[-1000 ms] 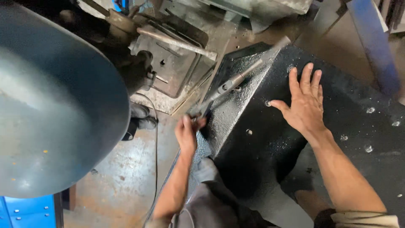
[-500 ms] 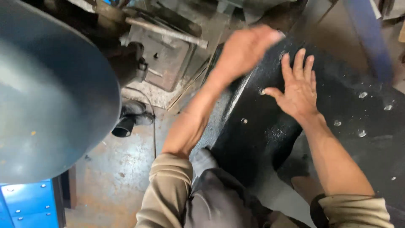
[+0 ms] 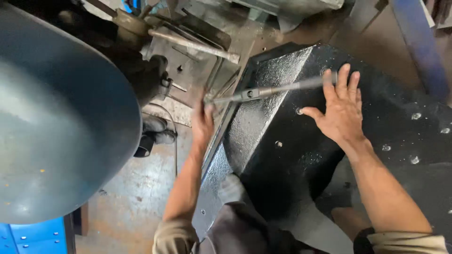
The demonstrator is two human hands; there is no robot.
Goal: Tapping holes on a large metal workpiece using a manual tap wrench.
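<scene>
A big rounded blue-grey cover (image 3: 56, 122) fills the left half of the frame, with a blue cabinet (image 3: 33, 237) in the lower left corner and a dark hose end (image 3: 153, 136) lying on the stained floor (image 3: 127, 207) beside it. Near the middle, the left hand (image 3: 202, 123) is closed around the near end of a long metal rod (image 3: 273, 89). The rod's long axis runs almost level across the upper middle, rising slightly as it points right, and its far end reaches the fingers of the right hand (image 3: 341, 110). That hand lies spread, palm down, flat on a rough black metal casting (image 3: 282, 160) right of centre. A grey bar (image 3: 195, 45) lies slanted in the upper middle.
</scene>
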